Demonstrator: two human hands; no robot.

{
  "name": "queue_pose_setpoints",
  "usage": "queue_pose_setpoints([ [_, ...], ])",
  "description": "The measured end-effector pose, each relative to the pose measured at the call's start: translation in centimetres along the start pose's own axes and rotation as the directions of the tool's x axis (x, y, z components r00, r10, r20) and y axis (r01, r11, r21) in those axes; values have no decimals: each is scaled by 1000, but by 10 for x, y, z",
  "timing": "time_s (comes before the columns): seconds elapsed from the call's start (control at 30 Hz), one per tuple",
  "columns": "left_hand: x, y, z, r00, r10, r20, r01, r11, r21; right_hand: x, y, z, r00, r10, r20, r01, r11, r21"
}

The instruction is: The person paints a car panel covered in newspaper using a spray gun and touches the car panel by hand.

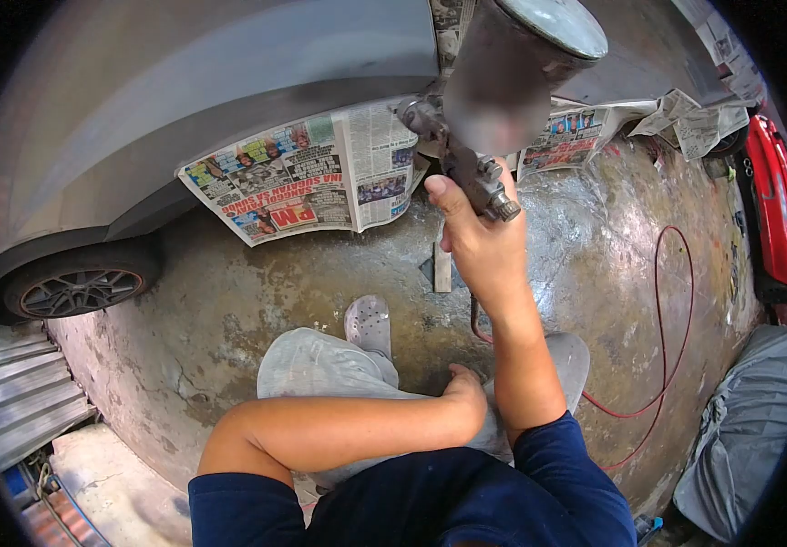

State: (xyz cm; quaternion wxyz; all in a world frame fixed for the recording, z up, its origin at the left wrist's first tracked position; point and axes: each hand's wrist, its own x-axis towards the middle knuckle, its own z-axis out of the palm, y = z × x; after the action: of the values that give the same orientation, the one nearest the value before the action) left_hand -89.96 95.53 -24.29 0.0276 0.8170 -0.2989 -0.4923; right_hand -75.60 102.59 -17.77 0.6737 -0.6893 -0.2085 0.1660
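Note:
My right hand point(489, 246) is wrapped round the handle of a paint spray gun point(464, 173), raised in front of the car body panel point(320, 55). A large metal cup point(553, 25) sits on the gun, its side blurred. Down from the grip runs a thin red hose point(476, 321), partly hidden behind my right forearm. Low over my lap, my left hand point(468, 390) is bent inward beside the right forearm. Its fingers are mostly hidden, so I cannot see whether it holds anything. Newspaper sheets point(302, 182) hang along the lower edge of the panel, just left of the gun.
A car wheel point(83, 290) stands at the left, above corrugated metal sheets point(24, 392). The red hose loops over the stained concrete floor point(229, 337) to the right. A red part point(771, 196) and a grey cover point(749, 428) line the right side. A small wooden strip point(442, 267) lies ahead.

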Motion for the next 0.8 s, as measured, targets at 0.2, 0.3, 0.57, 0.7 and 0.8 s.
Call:
queue_pose_setpoints([
  [0.2,-4,0,-3,1000,12,-10,-11,999,42,0,-5,-1,1000,14,21,-15,999,49],
  [0.3,-2,-2,-3,1000,16,-8,-16,1000,11,7,8,-4,995,-75,-70,74,997,-26],
  [0.57,-6,-3,-7,999,-6,-34,6,1000,2,19,16,-20,979,-105,-177,111,994,23],
  [0.7,-1,-2,-4,1000,-1,-26,1,1000,-8,15,5,-24,985,-11,-172,22,998,65],
  [0.8,3,-1,-1,999,-12,-39,11,1000,-28,13,3,-24,985,-7,-170,24,995,97],
])
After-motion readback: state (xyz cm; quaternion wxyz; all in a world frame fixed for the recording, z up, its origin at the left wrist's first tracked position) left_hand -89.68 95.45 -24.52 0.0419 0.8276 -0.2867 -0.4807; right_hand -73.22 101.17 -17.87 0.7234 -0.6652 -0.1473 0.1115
